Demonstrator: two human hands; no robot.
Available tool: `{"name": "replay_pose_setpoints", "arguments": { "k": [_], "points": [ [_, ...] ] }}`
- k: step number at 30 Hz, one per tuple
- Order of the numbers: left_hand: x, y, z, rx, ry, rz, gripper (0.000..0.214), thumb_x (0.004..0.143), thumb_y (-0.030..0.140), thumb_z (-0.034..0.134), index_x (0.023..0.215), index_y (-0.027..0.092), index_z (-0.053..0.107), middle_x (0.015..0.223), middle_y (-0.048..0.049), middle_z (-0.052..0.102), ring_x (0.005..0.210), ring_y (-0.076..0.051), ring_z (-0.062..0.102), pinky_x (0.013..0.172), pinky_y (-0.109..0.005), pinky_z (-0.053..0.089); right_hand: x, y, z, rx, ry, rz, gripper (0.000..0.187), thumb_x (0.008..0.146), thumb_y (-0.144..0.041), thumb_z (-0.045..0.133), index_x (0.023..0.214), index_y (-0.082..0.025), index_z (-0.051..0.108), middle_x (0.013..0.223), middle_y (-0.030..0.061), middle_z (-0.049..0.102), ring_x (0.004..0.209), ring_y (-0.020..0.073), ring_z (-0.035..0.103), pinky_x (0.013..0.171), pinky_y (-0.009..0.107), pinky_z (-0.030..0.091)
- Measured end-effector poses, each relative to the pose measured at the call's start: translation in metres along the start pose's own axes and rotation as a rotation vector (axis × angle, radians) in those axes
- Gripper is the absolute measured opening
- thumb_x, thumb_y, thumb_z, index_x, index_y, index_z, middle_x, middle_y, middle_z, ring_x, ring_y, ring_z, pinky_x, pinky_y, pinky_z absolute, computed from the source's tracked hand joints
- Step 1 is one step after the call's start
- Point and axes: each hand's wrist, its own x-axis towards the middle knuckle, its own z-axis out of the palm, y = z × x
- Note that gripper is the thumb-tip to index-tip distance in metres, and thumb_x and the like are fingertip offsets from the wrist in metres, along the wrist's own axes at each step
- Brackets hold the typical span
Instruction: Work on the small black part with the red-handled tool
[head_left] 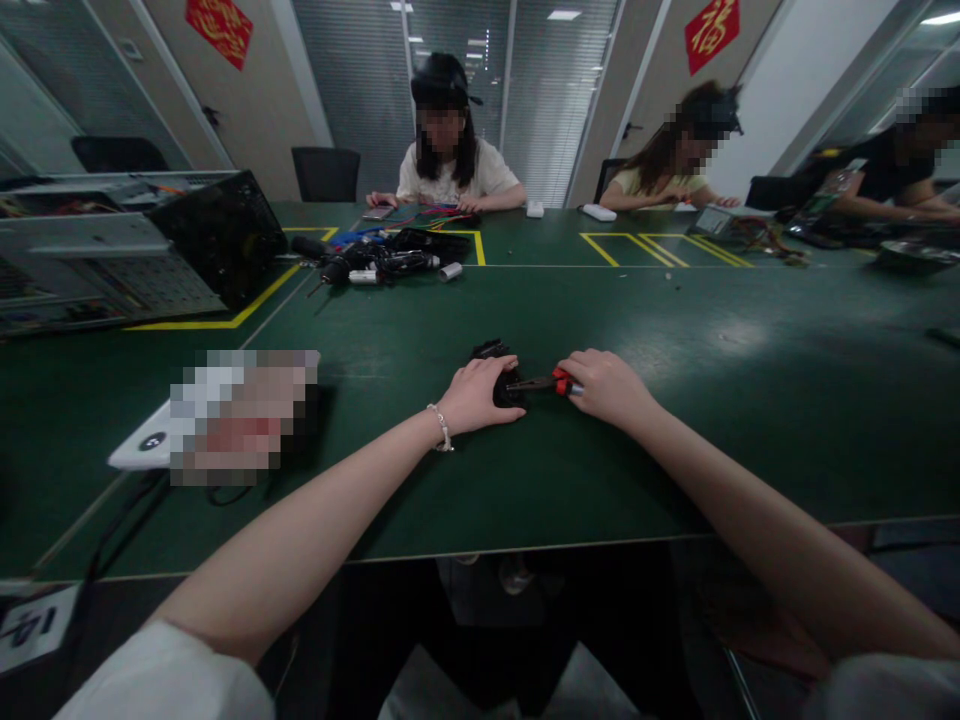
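By the left hand (480, 393), the nearer one, a black part (512, 398) is clasped at nine o'clock from the right hand (611, 388), by which red-handled long-nose pliers (538, 384) are gripped, their long axis pointed toward nine o'clock.
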Motion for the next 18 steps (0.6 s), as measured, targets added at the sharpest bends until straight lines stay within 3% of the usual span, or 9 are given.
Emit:
{"name": "replay_pose_setpoints", "arguments": {
  "k": [9, 18],
  "points": [
    [0.0002, 0.0003, -0.001, -0.001, -0.014, -0.003, 0.074, 0.07, 0.049, 0.066, 0.134, 0.021, 0.039, 0.133, -0.0077, 0.05, 0.123, -0.031, 0.043, 0.101, -0.047, 0.036, -0.0003, -0.001, 0.0012, 0.072, -0.026, 0.04, 0.029, 0.076, -0.019, 0.052, 0.101, -0.012, 0.064, 0.094, 0.0097, 0.065, 0.082, 0.0219, 0.057, 0.071, 0.032, 0.039],
    [0.0005, -0.0003, -0.0001, 0.003, -0.005, 0.002, 0.073, 0.07, 0.049, 0.066, 0.133, 0.022, 0.039, 0.133, -0.0071, 0.051, 0.123, -0.031, 0.044, 0.101, -0.048, 0.036, -0.001, -0.0006, -0.0011, 0.006, 0.012, -0.002, 0.028, 0.077, -0.019, 0.052, 0.101, -0.011, 0.063, 0.094, 0.0112, 0.064, 0.083, 0.0232, 0.054, 0.071, 0.034, 0.037]
  ]
}}
